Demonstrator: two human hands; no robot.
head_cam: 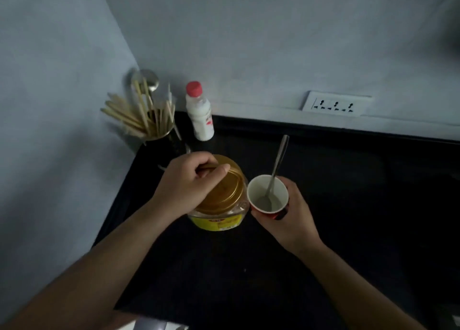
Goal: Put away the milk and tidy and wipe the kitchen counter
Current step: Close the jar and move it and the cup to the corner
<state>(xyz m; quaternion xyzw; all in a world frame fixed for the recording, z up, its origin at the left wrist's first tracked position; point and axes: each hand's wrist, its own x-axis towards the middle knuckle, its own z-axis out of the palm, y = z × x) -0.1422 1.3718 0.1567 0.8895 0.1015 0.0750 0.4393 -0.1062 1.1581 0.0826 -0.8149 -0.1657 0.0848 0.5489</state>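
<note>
A white milk bottle [200, 113] with a red cap stands upright at the back of the black counter [348, 205], against the wall. In front of it sits a clear jar [224, 217] with a gold lid and yellow label. My left hand [189, 182] grips the jar's lid from above. To the jar's right, my right hand [293, 212] is wrapped around a red paper cup [267, 195] with a white inside. A metal spoon [276, 170] leans in the cup, handle pointing away from me.
A dark holder [164, 140] full of wooden chopsticks and a metal ladle stands in the back left corner, close to the milk bottle. A white socket strip [334, 103] is on the wall behind. The left wall runs along the counter's left edge.
</note>
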